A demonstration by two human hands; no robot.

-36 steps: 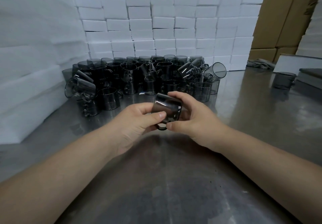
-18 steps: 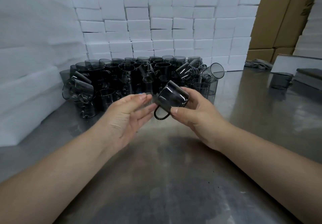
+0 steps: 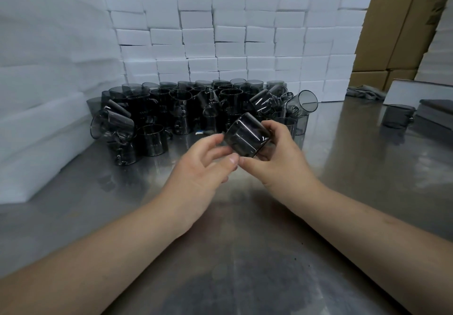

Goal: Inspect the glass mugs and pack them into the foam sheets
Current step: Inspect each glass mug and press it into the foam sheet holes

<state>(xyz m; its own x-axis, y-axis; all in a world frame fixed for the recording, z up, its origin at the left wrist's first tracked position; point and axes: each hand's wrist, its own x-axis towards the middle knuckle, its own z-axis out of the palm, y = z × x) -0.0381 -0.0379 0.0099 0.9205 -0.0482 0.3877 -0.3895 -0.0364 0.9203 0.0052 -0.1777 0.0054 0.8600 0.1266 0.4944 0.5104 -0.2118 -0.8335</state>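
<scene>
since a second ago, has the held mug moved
Yes, the mug rose and went slightly right, now overlapping the front of the pile.

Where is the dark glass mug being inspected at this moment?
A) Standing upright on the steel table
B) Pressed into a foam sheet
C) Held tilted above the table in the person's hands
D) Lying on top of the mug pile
C: the mug is tilted clear of the table, gripped by the right hand with the left hand holding its other side.
</scene>
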